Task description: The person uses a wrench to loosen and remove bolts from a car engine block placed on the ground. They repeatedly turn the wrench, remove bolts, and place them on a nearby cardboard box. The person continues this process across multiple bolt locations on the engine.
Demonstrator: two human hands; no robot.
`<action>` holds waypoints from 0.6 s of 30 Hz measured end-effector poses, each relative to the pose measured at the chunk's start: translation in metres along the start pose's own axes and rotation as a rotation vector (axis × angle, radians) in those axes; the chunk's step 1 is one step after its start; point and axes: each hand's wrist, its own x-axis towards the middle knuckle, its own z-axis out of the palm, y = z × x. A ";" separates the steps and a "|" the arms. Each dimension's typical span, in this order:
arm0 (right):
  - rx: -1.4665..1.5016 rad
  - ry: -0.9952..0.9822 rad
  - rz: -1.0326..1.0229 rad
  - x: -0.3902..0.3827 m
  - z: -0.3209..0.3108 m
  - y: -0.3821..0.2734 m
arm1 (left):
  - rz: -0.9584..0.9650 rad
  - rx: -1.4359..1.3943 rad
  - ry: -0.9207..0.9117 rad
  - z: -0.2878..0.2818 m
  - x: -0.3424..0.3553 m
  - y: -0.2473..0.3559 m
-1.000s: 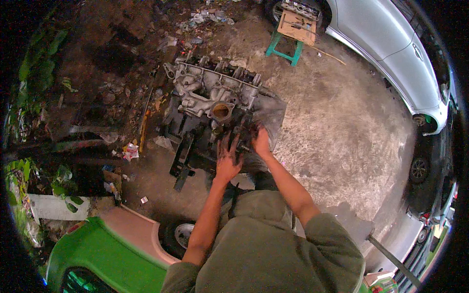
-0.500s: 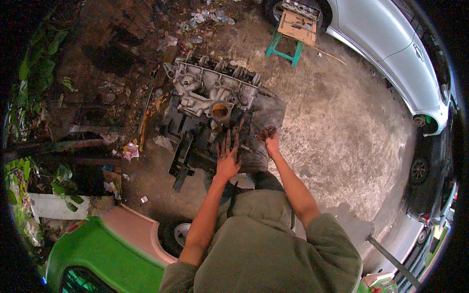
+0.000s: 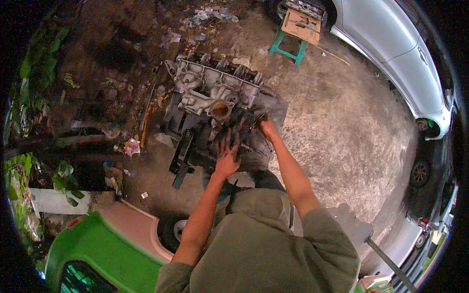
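A dirty metal engine assembly with a pale cylinder head point(image 3: 200, 88) sits on a dark, flat surface point(image 3: 276, 107), its round, rusty-brown opening point(image 3: 221, 110) facing up. My left hand point(image 3: 227, 154) lies with fingers spread and blackened on the dark parts just below that opening. My right hand point(image 3: 266, 128), to the right of it, is closed on a small dark thing that I cannot make out, at the dark parts beside the opening. A black metal bracket point(image 3: 181, 154) sticks out at the left of the assembly.
A wooden board point(image 3: 300, 27) with metal parts rests on a green stool point(image 3: 286, 53) at the back. A silver car point(image 3: 400, 58) stands at right, a green and pink car body point(image 3: 100, 249) at lower left. Litter point(image 3: 132, 145), dirt and plants point(image 3: 63, 180) lie along the left.
My right hand rose slightly to the right with a dark thing in its fingers, then moved up and in toward the engine. My left hand stays in nearly the same place, fingers spread.
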 end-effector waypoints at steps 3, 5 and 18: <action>0.278 -0.131 0.143 0.009 0.003 0.004 | 0.006 -0.003 0.020 0.000 0.003 0.001; 0.001 -0.110 0.168 0.025 0.001 0.009 | 0.010 -0.011 0.026 0.000 0.004 0.000; -0.745 0.088 -0.400 -0.036 0.017 -0.035 | 0.059 0.041 0.043 0.007 0.002 -0.007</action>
